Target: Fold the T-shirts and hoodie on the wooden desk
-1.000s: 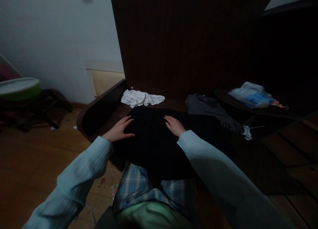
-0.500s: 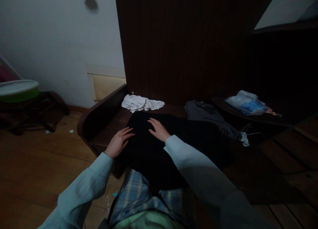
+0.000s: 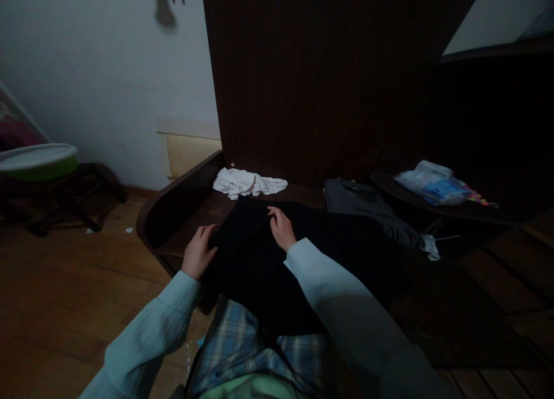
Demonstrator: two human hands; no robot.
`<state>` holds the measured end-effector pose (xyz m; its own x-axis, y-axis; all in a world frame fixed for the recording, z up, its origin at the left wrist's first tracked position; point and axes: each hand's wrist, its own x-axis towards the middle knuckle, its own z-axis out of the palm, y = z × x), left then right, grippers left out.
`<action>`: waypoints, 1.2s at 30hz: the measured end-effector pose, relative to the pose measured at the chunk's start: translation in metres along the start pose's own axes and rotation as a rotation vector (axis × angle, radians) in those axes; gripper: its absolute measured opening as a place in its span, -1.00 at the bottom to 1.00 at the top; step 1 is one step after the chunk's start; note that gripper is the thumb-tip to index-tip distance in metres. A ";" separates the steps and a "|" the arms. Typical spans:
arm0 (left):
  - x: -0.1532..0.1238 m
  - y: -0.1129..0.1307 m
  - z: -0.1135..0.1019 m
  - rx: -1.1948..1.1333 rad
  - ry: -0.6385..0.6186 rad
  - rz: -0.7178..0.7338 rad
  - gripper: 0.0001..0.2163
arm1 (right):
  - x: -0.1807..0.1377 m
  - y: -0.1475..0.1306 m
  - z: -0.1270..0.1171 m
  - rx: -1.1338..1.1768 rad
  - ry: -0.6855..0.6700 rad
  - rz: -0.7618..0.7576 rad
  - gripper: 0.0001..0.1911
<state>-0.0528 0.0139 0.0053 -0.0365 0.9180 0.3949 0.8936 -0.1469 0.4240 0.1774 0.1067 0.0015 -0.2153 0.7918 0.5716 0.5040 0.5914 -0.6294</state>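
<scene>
A black piece of clothing [image 3: 259, 266] lies spread over the dark wooden bench and reaches onto my lap; its exact kind is too dark to make out. At its left edge, my left hand [image 3: 199, 252] is closed on the fabric between thumb and fingers. My right hand [image 3: 282, 228] pinches the same fabric nearer the far edge, fingers bent. A faint ridge runs through the cloth between both hands. Just beyond lies a crumpled white cloth [image 3: 249, 183]. Right of that, a dark grey garment [image 3: 350, 196] lies partly beside the black one.
The bench's raised armrest [image 3: 151, 214] stands at the left. A dark wooden panel [image 3: 320, 87] rises behind. On a shelf at the right rests a plastic packet [image 3: 433, 184]. A green basin [image 3: 41, 162] sits on a low stool [image 3: 69, 197] at far left.
My fingers, spread flat on the black clothing before, have curled in and taken hold of it. The left hand shifted slightly left, the right slightly right. The view moved a little.
</scene>
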 end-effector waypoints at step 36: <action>0.008 0.024 -0.007 0.231 -0.161 -0.167 -0.81 | 0.005 -0.005 -0.023 0.160 0.445 0.130 -0.93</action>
<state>-0.0350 0.0149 0.0236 -0.1368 0.9714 0.1939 0.9597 0.0814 0.2691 0.1927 0.1041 0.0195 0.2371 0.7394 0.6301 0.3604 0.5353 -0.7639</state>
